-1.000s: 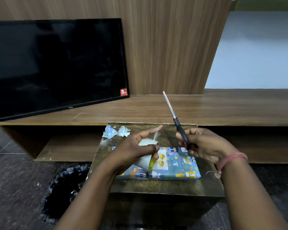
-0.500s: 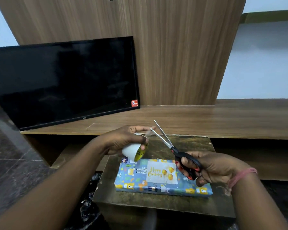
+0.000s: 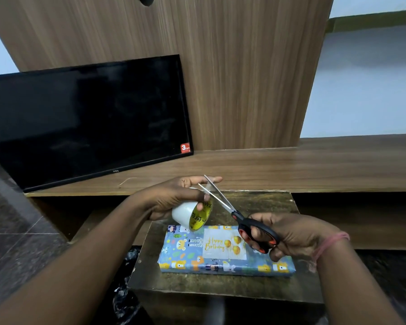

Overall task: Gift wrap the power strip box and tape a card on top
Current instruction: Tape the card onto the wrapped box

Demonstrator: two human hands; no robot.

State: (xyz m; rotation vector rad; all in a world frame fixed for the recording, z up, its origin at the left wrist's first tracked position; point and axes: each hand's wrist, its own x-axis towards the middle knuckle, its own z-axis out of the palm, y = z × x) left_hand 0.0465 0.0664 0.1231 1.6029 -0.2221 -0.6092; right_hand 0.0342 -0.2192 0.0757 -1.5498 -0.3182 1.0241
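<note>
Steel scissors [image 3: 242, 219] blades now closer around tape, gripped right hand [image 3: 288, 235], left hand [image 3: 174, 198] gripping roll [image 3: 192, 215]

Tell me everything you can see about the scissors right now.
The scissors have black handles with red-orange trim and slim silvery metal blades. The right hand grips them, fingers through the handle loops. The blades are spread open in a narrow V, pointing up and to the left toward the left hand, which holds a tape roll. The blade tips sit by that hand's outstretched fingers, apparently around a pulled strip of clear tape that is hard to make out. They are held in the air above the wrapped box.
</note>
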